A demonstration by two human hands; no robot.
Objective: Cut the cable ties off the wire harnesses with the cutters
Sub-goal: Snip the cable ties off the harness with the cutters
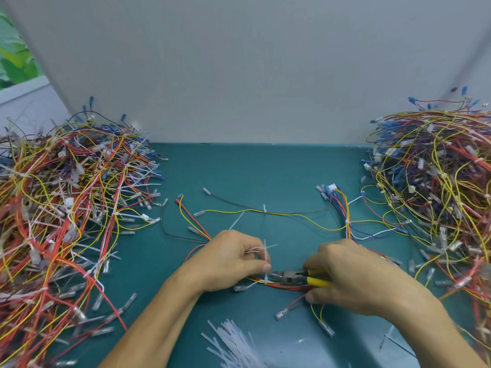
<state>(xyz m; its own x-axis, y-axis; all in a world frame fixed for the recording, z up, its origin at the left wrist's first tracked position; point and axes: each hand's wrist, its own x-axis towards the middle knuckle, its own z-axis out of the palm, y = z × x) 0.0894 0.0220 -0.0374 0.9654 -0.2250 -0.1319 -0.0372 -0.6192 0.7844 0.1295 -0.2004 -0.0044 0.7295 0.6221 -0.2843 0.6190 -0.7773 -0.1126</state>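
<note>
One wire harness (279, 214) of red, yellow, blue and black wires lies spread across the green table (252, 168) in front of me. My left hand (231, 261) pinches a white cable tie (265, 257) that stands up from the red and yellow bundle. My right hand (350, 277) grips the yellow-handled cutters (300, 278). Their metal jaws point left and sit at the base of that tie, right against the bundle. A second white tie (265, 208) wraps the thin wires farther back.
A big heap of harnesses (63, 221) covers the left of the table and another heap (435, 195) fills the right. A pile of cut white tie pieces (233, 343) lies near the front edge. A grey wall (239, 75) stands behind.
</note>
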